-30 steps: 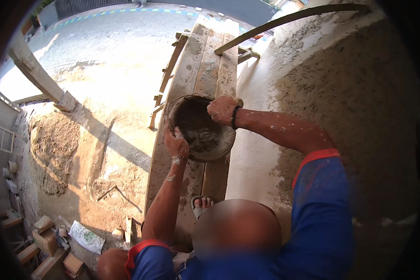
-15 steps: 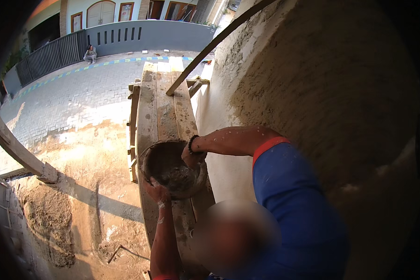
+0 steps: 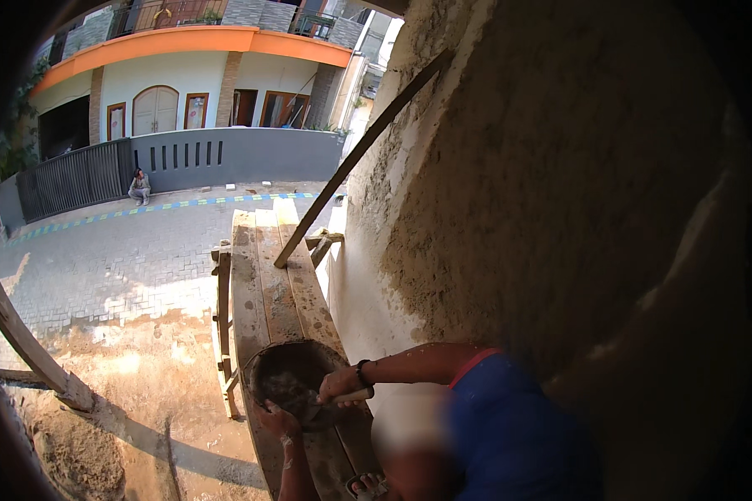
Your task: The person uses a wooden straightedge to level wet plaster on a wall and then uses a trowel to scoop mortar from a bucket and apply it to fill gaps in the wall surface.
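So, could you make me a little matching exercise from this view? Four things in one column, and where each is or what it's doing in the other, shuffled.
Things
1. left hand
2. right hand
3. bucket
4. long pole

Places and states
A. round and wide-mouthed, resting on the planks
B. closed around a trowel handle
C. slanting up from the boards, beside the rough wall
D. holding the bucket's near edge

Pairs: 1-D, 2-B, 3-A, 4-C

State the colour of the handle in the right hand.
The handle in the right hand is pale tan; the head view shows it best.
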The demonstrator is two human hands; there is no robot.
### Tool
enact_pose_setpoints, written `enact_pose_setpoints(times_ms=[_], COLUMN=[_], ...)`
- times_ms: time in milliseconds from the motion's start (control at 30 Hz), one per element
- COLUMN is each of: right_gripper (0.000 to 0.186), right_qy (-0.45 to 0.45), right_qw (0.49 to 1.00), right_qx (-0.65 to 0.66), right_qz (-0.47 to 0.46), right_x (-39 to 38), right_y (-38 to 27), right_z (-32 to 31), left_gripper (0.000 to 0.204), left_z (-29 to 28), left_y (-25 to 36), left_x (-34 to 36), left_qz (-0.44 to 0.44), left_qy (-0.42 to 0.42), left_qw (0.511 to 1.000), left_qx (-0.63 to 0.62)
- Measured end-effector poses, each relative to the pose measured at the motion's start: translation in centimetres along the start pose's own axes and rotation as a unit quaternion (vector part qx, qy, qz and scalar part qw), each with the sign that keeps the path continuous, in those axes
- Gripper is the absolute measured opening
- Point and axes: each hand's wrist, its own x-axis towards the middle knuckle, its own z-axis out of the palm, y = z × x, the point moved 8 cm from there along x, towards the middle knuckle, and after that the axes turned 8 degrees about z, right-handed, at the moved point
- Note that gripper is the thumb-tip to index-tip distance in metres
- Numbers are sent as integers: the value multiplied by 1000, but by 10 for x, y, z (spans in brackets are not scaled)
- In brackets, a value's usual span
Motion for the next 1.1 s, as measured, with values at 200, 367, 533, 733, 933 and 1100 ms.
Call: enact_pose_setpoints(times_ms=[200,367,533,733,933,1100], right_gripper=[29,19,18,19,17,16], right_qy=[220,420,413,424,296,275], right_qw=[857,763,775,770,753,728], right_qx=[-347,-448,-452,-473,-567,-601], right_qz=[-311,-205,-159,-61,-154,-180], right_x=[-17,-68,-45,-22,1,-85], right_y=[-6,-74,-50,-47,-49,-64], right_z=[-64,-79,-59,-64,-5,-12], left_gripper=[50,51,49,47,47,48], left_z=[22,-1,4,5,1,-7], left_y=[0,22,-14,-2,17,21], left_x=[-7,-2,4,-1,-4,-2], left_qz=[-38,-11,-13,9,-5,-7], left_qy=[-39,-30,-6,-15,-19,-28], left_qw=[998,999,1000,999,1000,1000], left_qx=[10,-5,4,-31,-13,-6])
